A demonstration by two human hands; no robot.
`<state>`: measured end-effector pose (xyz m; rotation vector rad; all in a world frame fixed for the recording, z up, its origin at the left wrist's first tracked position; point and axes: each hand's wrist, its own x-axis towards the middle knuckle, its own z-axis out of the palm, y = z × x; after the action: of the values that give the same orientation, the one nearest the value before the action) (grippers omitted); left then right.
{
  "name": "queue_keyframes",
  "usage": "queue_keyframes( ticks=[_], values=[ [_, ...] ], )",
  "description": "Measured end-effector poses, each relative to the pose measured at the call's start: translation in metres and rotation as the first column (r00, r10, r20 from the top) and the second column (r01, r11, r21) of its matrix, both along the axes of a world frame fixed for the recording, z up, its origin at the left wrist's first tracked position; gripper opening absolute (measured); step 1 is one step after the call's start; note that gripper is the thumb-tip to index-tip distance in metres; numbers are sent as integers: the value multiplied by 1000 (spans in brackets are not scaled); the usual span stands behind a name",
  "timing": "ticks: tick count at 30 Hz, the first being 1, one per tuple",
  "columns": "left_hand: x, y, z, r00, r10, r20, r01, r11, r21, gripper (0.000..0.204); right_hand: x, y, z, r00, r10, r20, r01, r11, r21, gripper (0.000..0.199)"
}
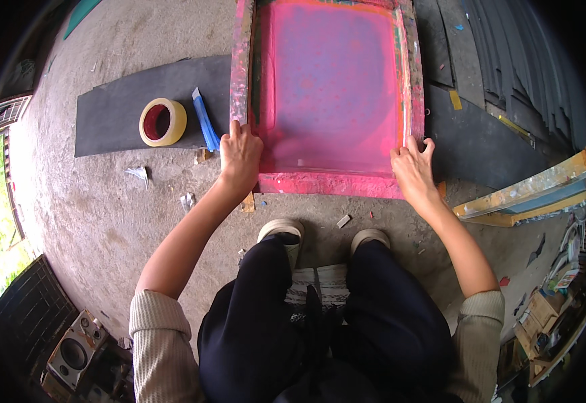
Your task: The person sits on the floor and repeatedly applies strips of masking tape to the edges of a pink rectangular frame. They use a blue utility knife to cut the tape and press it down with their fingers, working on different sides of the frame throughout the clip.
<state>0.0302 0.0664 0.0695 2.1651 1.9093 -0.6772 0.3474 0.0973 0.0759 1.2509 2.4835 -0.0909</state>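
A person crouched on a concrete floor [105,215] over a pink-stained printing frame [330,183]. The left hand [240,156] gripped the frame's near left corner, fingers laid over the wooden rail. The right hand [412,168] held the near right corner the same way. The mesh [333,87] inside was pink, fading to blue-grey in the middle. Left of the frame, on a dark sheet [111,114], lay a yellow tape roll [162,122] and a blue tool [205,121], possibly a scraper. Two pale shoes [283,232] stood just below the frame.

Head camera looks steeply down, close above the concrete floor [105,221].
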Motion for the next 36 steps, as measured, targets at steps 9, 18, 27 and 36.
queue_keyframes(
  ticks=[9, 18, 27, 36],
  values=[
    [1, 9, 11, 939, -304, 160, 269, 941, 205, 41, 33, 2, -6, 790, -280, -545, 336, 942, 3, 36],
    [100, 58, -45, 185, -893, 410, 848, 356, 394, 58, 50, -9, -63, 406, -361, -840, 520, 847, -113, 37],
    [147, 65, -56, 189, -812, 552, 836, 428, 344, 55, 51, -12, -66, 388, -354, -851, 529, 842, -109, 40],
    [153, 73, -52, 139, -789, 599, 865, 391, 315, 52, 50, -10, -67, 384, -345, -857, 541, 836, -94, 43]
  ],
)
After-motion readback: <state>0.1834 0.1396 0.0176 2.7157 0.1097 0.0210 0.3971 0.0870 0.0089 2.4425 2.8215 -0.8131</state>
